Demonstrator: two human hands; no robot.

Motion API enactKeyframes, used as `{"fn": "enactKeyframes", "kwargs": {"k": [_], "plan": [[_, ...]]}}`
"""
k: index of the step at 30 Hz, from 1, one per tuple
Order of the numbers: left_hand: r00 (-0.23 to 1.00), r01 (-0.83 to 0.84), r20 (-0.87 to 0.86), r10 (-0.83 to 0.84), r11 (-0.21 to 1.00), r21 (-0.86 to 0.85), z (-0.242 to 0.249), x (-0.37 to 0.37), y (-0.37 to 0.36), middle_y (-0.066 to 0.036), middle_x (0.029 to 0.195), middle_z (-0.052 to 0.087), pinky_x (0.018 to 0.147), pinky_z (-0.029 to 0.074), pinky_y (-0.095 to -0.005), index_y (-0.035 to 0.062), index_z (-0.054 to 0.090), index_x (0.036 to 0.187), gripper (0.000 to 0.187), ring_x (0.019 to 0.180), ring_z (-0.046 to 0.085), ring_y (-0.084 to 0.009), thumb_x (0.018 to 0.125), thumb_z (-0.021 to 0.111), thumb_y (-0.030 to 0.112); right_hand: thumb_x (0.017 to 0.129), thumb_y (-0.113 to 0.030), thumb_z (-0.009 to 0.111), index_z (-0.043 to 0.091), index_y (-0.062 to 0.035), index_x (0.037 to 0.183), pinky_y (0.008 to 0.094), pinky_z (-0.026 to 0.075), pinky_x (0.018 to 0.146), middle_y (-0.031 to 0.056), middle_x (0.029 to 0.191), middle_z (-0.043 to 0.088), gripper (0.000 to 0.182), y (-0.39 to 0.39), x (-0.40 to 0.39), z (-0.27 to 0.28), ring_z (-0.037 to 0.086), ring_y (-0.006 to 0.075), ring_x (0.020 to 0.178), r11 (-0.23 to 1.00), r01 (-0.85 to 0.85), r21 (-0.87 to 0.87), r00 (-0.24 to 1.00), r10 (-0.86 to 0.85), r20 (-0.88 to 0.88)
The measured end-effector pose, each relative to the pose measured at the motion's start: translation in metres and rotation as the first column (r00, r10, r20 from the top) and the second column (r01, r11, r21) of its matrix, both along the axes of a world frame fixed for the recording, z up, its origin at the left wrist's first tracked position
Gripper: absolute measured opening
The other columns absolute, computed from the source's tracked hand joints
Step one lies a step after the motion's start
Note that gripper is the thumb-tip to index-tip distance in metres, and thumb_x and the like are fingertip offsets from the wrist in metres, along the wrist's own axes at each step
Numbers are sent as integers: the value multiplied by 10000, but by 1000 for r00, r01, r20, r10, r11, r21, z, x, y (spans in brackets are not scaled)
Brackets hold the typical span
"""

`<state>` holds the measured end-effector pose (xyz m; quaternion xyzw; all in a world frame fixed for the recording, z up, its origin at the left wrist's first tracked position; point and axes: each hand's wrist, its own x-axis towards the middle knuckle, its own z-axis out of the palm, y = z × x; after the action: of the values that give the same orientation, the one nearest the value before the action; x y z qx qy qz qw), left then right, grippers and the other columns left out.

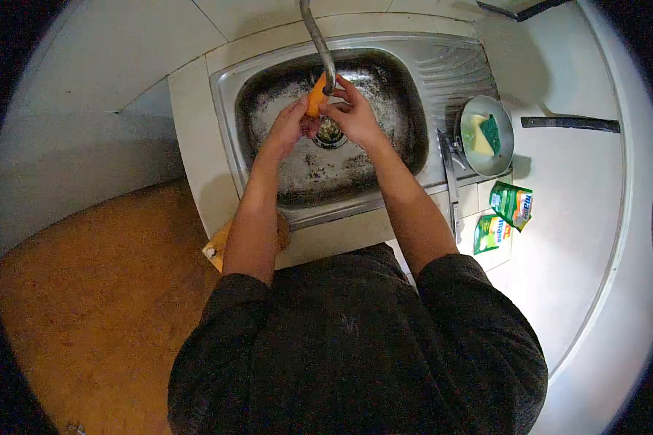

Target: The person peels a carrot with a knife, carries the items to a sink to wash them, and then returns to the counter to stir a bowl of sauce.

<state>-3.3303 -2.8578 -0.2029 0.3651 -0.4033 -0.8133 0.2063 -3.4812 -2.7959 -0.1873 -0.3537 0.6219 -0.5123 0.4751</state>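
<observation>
Over the sink (319, 181), under the mouth of the metal tap (318, 36), both my hands hold a smooth, elongated orange thing (316, 98). Its exact kind is hard to make out, since my fingers and the tap cover parts of it. My left hand (290, 129) grips its lower left side, fingers curled around it. From the right, my right hand (354, 116) holds it with bent fingers. Below my hands lies the drain (329, 133) in the stained basin.
Right of the basin, a metal pan (507, 145) holds a yellow and green sponge (489, 135). A knife (450, 187) lies beside it along the drainboard (453, 69). Two green packets (511, 203) lie further down the counter. Something yellow (221, 246) sticks out beside my left forearm.
</observation>
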Motion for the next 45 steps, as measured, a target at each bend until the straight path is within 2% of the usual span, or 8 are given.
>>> {"fn": "enactKeyframes", "kwargs": {"k": [9, 22, 30, 35, 40, 42, 43, 45], "plan": [[983, 63, -180, -30, 982, 177, -7, 7, -5, -25, 823, 592, 524, 384, -270, 88, 540, 1111, 407, 630, 512, -131, 966, 406, 444, 802, -79, 686, 329, -85, 1408, 315, 513, 774, 116, 1162, 591, 703, 1, 0, -4, 618, 194, 906, 999, 16, -41, 1000, -15, 8], [994, 6, -110, 26, 960, 281, -9, -7, -4, -12, 904, 594, 589, 459, -274, 148, 542, 1120, 348, 696, 545, -140, 951, 456, 440, 765, -92, 737, 350, -72, 1390, 313, 516, 795, 124, 1135, 591, 736, 4, -7, -12, 625, 224, 938, 992, 69, -109, 997, -64, 52], [994, -93, -20, 103, 949, 301, 3, -14, 4, -25, 928, 600, 634, 473, -284, 104, 541, 1135, 402, 757, 567, -148, 955, 441, 450, 851, -60, 641, 372, -83, 1363, 285, 506, 793, 140, 1120, 598, 579, 4, -5, -7, 622, 187, 931, 993, 71, -91, 996, -76, -52], [1000, -12, -12, 12, 1000, -6, -17, -14, 1, -68, 959, 613, 632, 494, -278, 44, 509, 1192, 439, 765, 600, -157, 989, 367, 407, 881, -98, 605, 411, -53, 1320, 269, 493, 729, 135, 1042, 615, 482, 3, 0, -3, 612, 158, 847, 995, 33, -99, 992, -45, -122], [998, -29, 55, 31, 999, -29, 3, -1, 7, -79, 926, 624, 619, 497, -275, 30, 521, 1176, 405, 713, 618, -165, 958, 481, 370, 923, -241, 551, 421, -5, 1288, 260, 476, 658, 131, 988, 613, 454, -12, 12, -3, 590, 150, 774, 999, 51, 9, 976, -48, -214], [995, -21, 100, 27, 998, -66, 5, 6, 7, -80, 923, 625, 607, 499, -273, 22, 520, 1174, 407, 698, 626, -167, 941, 528, 355, 913, -270, 508, 536, 7, 1168, 387, 506, 770, 231, 1024, 621, 378, -23, 15, -15, 633, 327, 887, 969, 27, 247, 977, 27, -212], [986, -34, 156, 53, 993, -117, 3, 9, 5, -82, 926, 625, 601, 504, -271, 12, 517, 1172, 417, 701, 632, -168, 924, 560, 345, 913, -270, 508, 536, 7, 1168, 387, 506, 770, 231, 1024, 621, 378, -24, 16, -15, 633, 327, 887, 969, 25, 246, 978, 28, -208], [975, -46, 207, 82, 985, -169, 0, 16, 1, -84, 929, 626, 594, 509, -269, 2, 514, 1169, 431, 703, 639, -169, 908, 592, 335, 934, -348, 494, 601, 14, 1102, 308, 494, 641, 97, 765, 662, 413, -22, 14, -12, 628, 181, 697, 974, -37, 225, 934, 114, -340]]}}
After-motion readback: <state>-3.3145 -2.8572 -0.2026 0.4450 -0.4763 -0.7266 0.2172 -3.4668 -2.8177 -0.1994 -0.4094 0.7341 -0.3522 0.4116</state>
